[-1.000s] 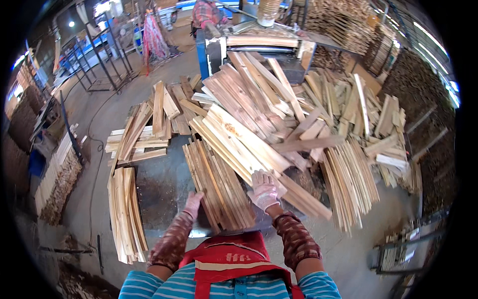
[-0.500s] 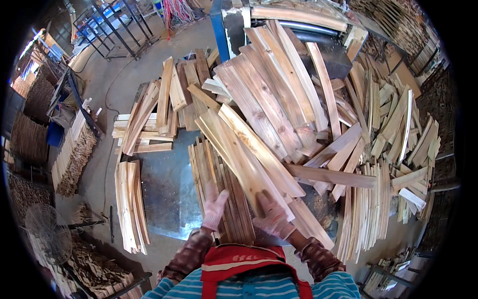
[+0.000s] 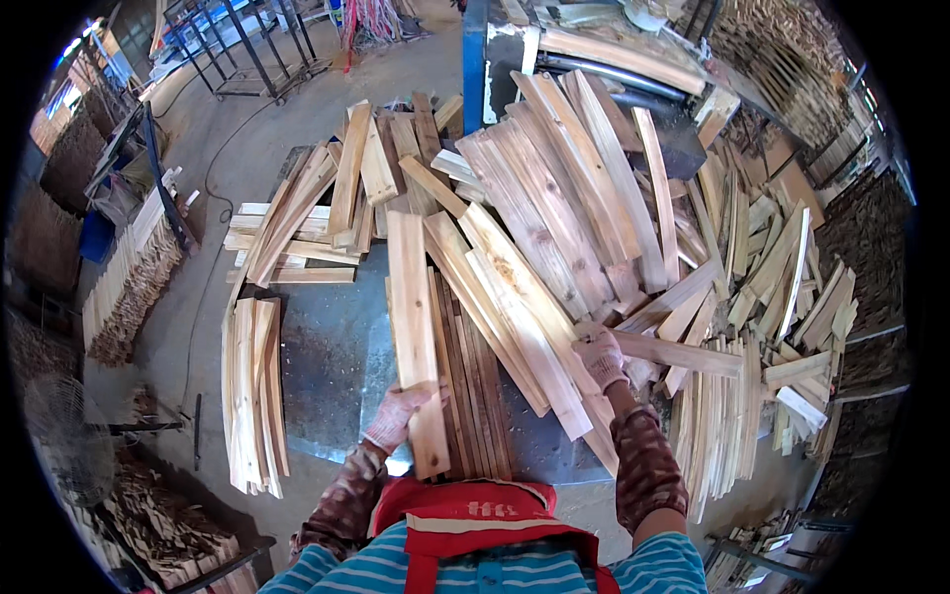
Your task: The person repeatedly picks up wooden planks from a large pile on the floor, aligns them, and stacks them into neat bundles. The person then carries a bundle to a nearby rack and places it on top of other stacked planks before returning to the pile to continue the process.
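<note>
In my left hand (image 3: 398, 414) is a pale wooden board (image 3: 414, 327), held by its near part, fingers wrapped round its edge. It stands lengthwise over the left side of a row of narrow wooden strips (image 3: 470, 386) in front of me. My right hand (image 3: 601, 356) is closed at the left end of a board lying crosswise (image 3: 683, 353); its fingertips are partly hidden. Between my hands, several loose boards (image 3: 524, 337) lie slanted over the metal table (image 3: 332, 366). Both hands wear light gloves.
A stack of long boards (image 3: 252, 396) lies at the table's left edge, with shorter boards (image 3: 297, 243) behind it. Wide planks (image 3: 554, 198) lean down from a machine (image 3: 500, 74) at the back. Scrap wood (image 3: 782, 267) piles up on the right. A fan (image 3: 69, 436) stands lower left.
My left hand has taken hold of a board, now over the strips' left side. My right hand has moved right and away from me, off the slanted boards to the crosswise board's end.
</note>
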Action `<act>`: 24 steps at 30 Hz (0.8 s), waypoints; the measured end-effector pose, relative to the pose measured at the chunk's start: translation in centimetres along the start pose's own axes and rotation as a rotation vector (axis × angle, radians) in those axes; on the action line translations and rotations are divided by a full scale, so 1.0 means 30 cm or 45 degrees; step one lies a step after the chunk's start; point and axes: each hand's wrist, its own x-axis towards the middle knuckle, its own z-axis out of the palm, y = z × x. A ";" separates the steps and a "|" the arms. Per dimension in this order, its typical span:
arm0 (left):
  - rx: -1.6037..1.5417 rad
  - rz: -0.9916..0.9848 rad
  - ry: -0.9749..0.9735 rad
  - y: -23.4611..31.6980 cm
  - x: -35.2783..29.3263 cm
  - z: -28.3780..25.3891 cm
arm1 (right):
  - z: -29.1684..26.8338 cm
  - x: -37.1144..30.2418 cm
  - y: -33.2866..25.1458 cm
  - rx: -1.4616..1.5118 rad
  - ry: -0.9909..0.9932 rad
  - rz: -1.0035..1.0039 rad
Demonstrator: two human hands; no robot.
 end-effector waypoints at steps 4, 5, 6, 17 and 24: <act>-0.165 -0.038 0.156 -0.045 -0.055 -0.039 | 0.051 -0.146 -0.082 0.938 -0.235 -0.036; -0.241 -0.046 0.175 -0.056 -0.047 -0.018 | 0.073 -0.207 -0.131 1.122 -0.299 0.078; -0.315 -0.051 0.211 -0.067 -0.044 0.003 | 0.118 -0.273 -0.194 1.232 -0.412 0.068; 0.039 -0.125 0.330 -0.033 -0.084 -0.125 | 0.347 -0.327 -0.109 -0.754 0.086 -0.323; 0.421 0.114 1.190 0.044 -0.363 -0.419 | 0.375 -0.250 0.129 -0.822 0.077 -0.165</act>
